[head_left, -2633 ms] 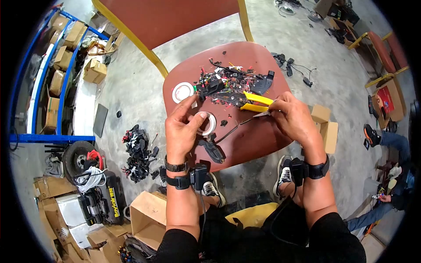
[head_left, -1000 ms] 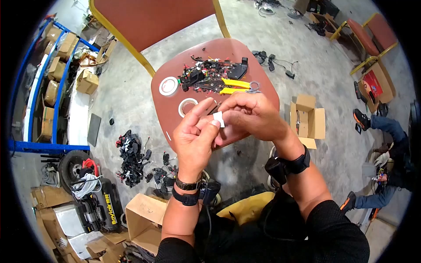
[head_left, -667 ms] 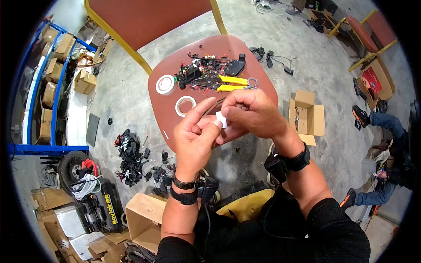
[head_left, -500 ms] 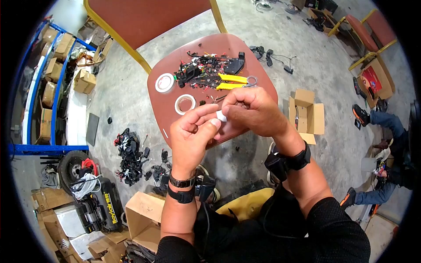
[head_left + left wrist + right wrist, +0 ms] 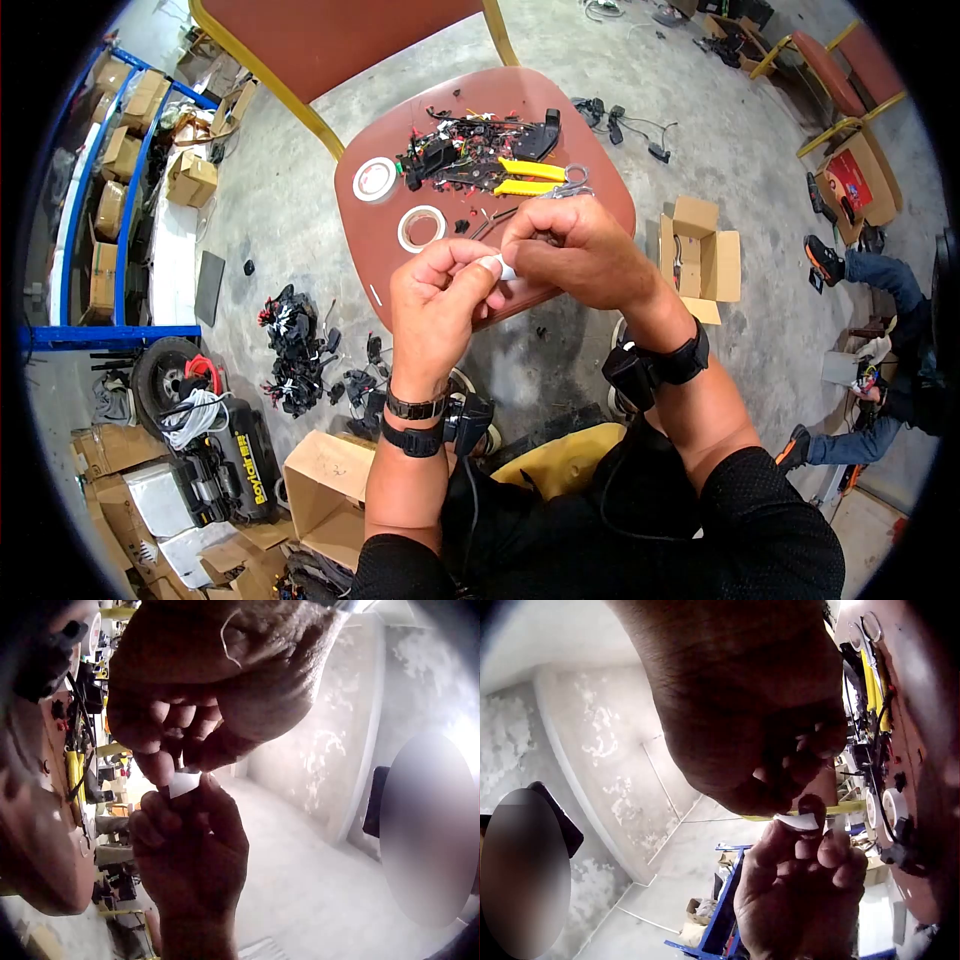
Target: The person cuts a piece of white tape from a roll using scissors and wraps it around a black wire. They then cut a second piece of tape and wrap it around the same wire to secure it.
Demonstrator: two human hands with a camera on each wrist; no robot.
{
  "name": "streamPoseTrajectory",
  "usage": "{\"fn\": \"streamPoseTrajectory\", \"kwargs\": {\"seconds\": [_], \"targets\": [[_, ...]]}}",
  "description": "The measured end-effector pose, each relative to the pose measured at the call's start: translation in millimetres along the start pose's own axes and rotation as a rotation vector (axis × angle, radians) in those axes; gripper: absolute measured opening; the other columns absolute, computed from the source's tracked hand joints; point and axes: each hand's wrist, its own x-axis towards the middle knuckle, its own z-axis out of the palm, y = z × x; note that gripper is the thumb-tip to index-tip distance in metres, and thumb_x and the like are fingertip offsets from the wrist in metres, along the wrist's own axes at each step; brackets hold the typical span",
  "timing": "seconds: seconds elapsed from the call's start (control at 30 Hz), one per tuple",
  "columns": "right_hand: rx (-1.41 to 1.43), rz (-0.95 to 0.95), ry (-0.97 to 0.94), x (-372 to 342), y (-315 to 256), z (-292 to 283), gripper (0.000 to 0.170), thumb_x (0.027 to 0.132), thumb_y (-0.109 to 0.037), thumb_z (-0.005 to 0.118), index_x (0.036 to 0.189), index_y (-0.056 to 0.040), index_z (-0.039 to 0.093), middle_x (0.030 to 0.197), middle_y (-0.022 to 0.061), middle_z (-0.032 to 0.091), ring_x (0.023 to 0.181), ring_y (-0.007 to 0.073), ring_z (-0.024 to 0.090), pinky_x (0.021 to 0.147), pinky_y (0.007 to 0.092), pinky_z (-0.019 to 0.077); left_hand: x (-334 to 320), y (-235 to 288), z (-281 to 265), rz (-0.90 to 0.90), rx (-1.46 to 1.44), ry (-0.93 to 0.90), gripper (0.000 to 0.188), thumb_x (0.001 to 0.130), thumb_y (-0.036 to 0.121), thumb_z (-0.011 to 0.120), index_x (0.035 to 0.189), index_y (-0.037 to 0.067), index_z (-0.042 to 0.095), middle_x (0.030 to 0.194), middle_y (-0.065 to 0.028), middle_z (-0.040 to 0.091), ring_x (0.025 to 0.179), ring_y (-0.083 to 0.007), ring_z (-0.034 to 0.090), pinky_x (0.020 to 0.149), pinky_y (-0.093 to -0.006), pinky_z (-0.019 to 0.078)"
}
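Between both hands, over the front of the red chair seat [image 5: 355, 240], is a small white piece [image 5: 506, 268]. My left hand [image 5: 435, 305] pinches it between thumb and fingertips. My right hand [image 5: 590, 255] pinches its other side, fingers curled. The left wrist view shows the white piece [image 5: 184, 783] between the two sets of fingertips; in the right wrist view the piece [image 5: 799, 821] looks curved. Beyond the hands lie a white tape roll [image 5: 422, 229], a second roll [image 5: 374, 179], yellow-handled pliers [image 5: 530, 178] and a heap of small black and coloured parts [image 5: 450, 150].
An open cardboard box [image 5: 700, 262] stands on the floor right of the chair, another box [image 5: 325, 490] at lower left. Black parts [image 5: 290, 350] lie on the floor left of the seat. A blue shelf [image 5: 120, 335] is far left; a seated person's leg [image 5: 880, 310] shows at right.
Since the earliest frame, both hands have come together, and the white piece is now between them. More recently the fingertips have closed in, covering more of the piece.
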Motion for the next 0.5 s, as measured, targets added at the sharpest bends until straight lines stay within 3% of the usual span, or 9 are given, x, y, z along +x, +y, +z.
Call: {"fn": "streamPoseTrajectory", "kwargs": {"seconds": [0.13,0.5], "targets": [[-0.003,0.001,-0.002,0.1,3.1,0.1,0.010,0.090,-0.008,0.063,0.085,-0.0003,0.066,0.074,-0.0053,0.060,0.068,0.0001,0.050,0.057,0.0180,0.0411,0.6,0.4,0.8,-0.003,-0.017,-0.007,0.008,0.091,0.006,0.061,0.091,0.001,0.067,0.073,-0.0018,0.067,0.060,-0.0037,0.058,0.053,-0.0166,0.0414],[0.031,0.014,0.009,0.0,0.0,1.2,0.011,0.089,-0.009,0.062,0.083,-0.0005,0.066,0.072,-0.0061,0.058,0.066,-0.0003,0.048,0.055,0.0178,0.0391,1.1,-0.2,1.6,-0.003,-0.029,0.001,0.007,0.091,0.006,0.061,0.089,0.001,0.067,0.071,-0.0019,0.065,0.058,-0.0038,0.056,0.052,-0.0172,0.0409]]}}
